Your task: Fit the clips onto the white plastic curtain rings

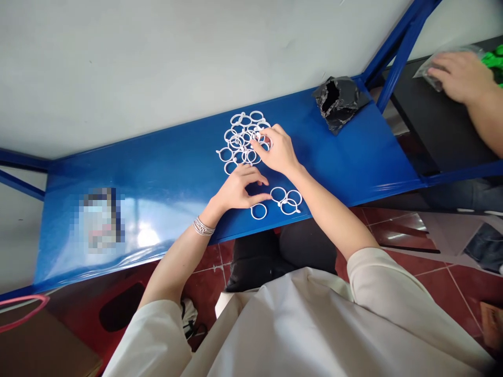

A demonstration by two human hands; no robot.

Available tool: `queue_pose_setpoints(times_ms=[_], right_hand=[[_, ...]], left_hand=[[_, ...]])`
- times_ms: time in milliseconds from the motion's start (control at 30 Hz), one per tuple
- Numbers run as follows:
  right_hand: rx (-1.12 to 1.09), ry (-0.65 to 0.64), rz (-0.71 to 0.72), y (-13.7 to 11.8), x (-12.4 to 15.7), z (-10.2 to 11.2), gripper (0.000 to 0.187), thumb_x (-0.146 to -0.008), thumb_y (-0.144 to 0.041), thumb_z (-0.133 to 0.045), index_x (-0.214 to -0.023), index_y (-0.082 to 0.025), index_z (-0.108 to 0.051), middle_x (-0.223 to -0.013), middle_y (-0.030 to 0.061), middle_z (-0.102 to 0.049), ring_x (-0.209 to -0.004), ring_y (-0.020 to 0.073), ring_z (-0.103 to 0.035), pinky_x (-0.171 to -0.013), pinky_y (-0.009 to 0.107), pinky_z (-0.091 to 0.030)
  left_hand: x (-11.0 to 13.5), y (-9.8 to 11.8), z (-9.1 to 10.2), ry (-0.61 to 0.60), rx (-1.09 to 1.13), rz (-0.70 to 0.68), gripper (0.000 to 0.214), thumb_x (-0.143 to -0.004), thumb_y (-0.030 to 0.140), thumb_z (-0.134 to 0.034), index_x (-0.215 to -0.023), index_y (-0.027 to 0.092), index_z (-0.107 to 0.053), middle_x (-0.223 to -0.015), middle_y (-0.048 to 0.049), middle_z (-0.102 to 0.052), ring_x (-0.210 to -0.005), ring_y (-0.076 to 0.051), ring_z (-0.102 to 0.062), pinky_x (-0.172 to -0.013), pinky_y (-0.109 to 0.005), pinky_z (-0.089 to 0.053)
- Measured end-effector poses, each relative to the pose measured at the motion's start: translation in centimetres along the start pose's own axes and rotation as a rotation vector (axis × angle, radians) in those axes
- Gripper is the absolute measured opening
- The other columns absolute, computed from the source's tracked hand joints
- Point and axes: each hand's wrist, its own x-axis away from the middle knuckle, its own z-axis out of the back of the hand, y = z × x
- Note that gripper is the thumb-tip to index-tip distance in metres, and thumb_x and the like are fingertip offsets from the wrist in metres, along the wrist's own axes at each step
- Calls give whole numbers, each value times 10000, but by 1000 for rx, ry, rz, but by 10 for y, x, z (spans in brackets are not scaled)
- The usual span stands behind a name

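A pile of white curtain rings [236, 140], each with a small knob or eyelet, lies on the blue table. At the pile's right side, the thumb and fingertips of my right hand [278, 151] close on a white curtain ring [258, 136]; the fingers partly hide it. My left hand [240, 187] rests by the near edge of the pile, thumb and index finger apart with nothing between them. Close to its thumb lies a single ring [258, 211]. Right of that, three rings [290, 202] overlap under my right forearm's edge.
A torn black plastic bag [338, 102] sits at the table's [157, 157] right end. Far left is a pixelated object [102, 220]. Beyond the blue frame post [403, 57], another person's hand [463, 76] touches a clear bag beside green items [494, 60] on a black surface.
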Motion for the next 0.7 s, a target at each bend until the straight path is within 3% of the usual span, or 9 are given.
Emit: queue_pose_setpoints(times_ms=[133,300,400,500,600,700], right_hand=[[143,-25,12,12,1,-5,401,-1090,-549,-671,-1299,-208,-702,-1274,181,-611,-1239,394,-606,-1148,669,-493],[177,-34,-4,10,5,-6,469,-1069,-532,-723,-1414,-216,-693,-1313,184,-591,-1282,419,-591,-1148,708,-490],[219,-11,-5,7,5,-4,415,-1086,-470,-701,-1419,-222,-699,-1301,177,-599,-1253,392,-606,-1132,662,-511],[211,39,5,3,4,-2,312,-1097,-416,-682,-1334,-219,-733,-1273,163,-633,-1215,352,-625,-1133,609,-515],[53,81,64,-1,1,1,218,-1089,-391,-690,-1166,-200,-765,-1179,127,-688,-1136,289,-650,-1109,516,-528],[-231,-8,106,-8,1,2,288,-1079,-458,-691,-1024,-183,-755,-1054,82,-727,-899,197,-648,-901,375,-565]], left_hand=[[1,8,-12,-177,-63,-86,560,-873,744,-848,-1200,289,-848,-1059,-68,-778,-873,-226,-671,-834,-420,-482],[3,5,-19,-203,-161,-91,310,-1006,562,-795,-1111,278,-866,-1068,-79,-760,-915,-236,-661,-817,-415,-461],[4,-2,-19,-124,-187,-57,185,-1046,413,-769,-1005,246,-836,-1027,-78,-749,-900,-229,-663,-814,-412,-481],[2,-10,-16,6,-197,-28,121,-1070,304,-717,-1016,216,-779,-992,-76,-742,-901,-227,-678,-826,-408,-527],[0,-13,-10,135,-223,1,92,-1087,259,-677,-1042,194,-725,-982,-78,-739,-901,-218,-677,-830,-384,-555],[-1,-16,-4,260,-258,34,68,-1091,217,-651,-1047,193,-696,-984,-75,-734,-900,-204,-676,-821,-353,-549]])
